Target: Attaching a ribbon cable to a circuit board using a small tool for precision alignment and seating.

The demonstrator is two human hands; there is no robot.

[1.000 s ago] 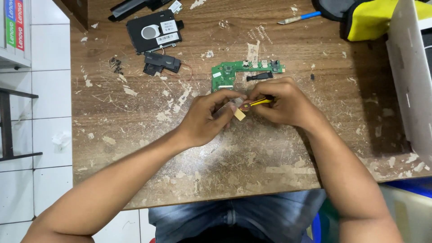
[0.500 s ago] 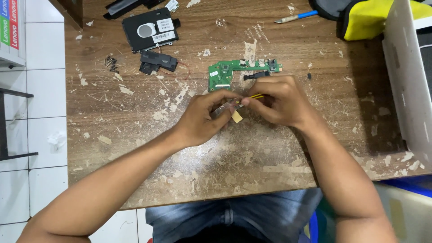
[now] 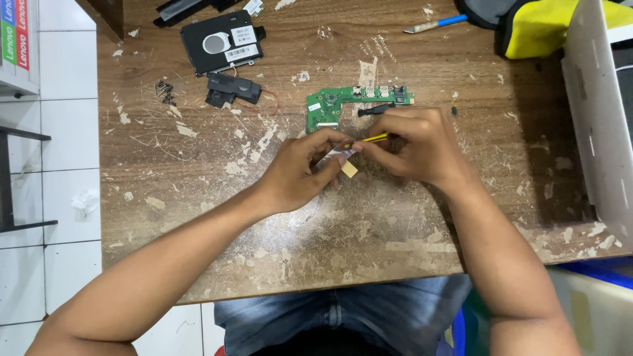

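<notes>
Little is changing since the earlier frames: both hands are staying together at the middle of the tabletop (image 3: 198, 217), only shifting slightly, with the yellow tool keeping its place between them. Now the left hand (image 3: 300, 173) is pinching a small flat part (image 3: 334, 157) between thumb and fingers, its grip closing on that part, while a tan tab (image 3: 349, 169) is sticking out just below the fingertips. Over on the other side, the right hand (image 3: 417, 146) is clenching around a thin yellow tool (image 3: 369, 139), whose tip is pointing left and meeting the part held by the left hand. Both hands are hovering just above the scarred wooden surface, touching each other at the fingertips. Just beyond the knuckles, a green circuit board (image 3: 343, 102) is lying flat, and a small black piece (image 3: 372, 110) is resting beside its lower edge. Farther left, a black speaker module (image 3: 231, 88) with a thin red wire is sitting near a few tiny dark screws (image 3: 165, 89), and a black drive in its bracket (image 3: 221, 41) is lying behind them. Toward the far right, a blue-handled blade (image 3: 435, 24) is lying near a yellow and black bag (image 3: 547, 26), and a grey laptop shell (image 3: 603, 112) is resting along the right edge. Below the tabletop, the person's denim-clad lap is showing.
</notes>
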